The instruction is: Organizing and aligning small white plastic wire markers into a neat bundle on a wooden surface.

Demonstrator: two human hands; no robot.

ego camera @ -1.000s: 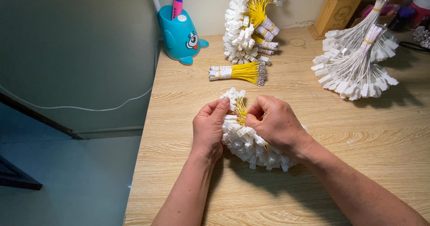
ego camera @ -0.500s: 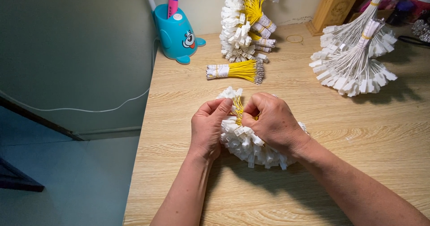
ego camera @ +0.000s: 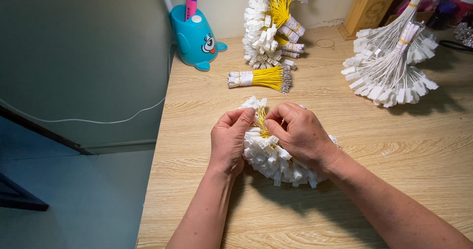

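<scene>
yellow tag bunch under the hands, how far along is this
Looks done: one wrapped yellow bundle lies apart, more stacked in the yellow pile. In hand: left hand and right hand pinch the yellow-strung tag bunch, unwrapped. Left: the white-strung bunch, untouched.

On the pale wood-grain worktop [ego camera: 394, 145] stand a blue cartoon-faced plastic pen holder [ego camera: 196, 39], a wooden pen box [ego camera: 368, 8], a small banded yellow-string bundle [ego camera: 261, 78] and a fanned white-string tag bunch [ego camera: 391, 66].

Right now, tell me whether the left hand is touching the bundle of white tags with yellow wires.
Touching. The head view shows the left hand pressed against the bundle, fingertips on its yellow wires.
</scene>
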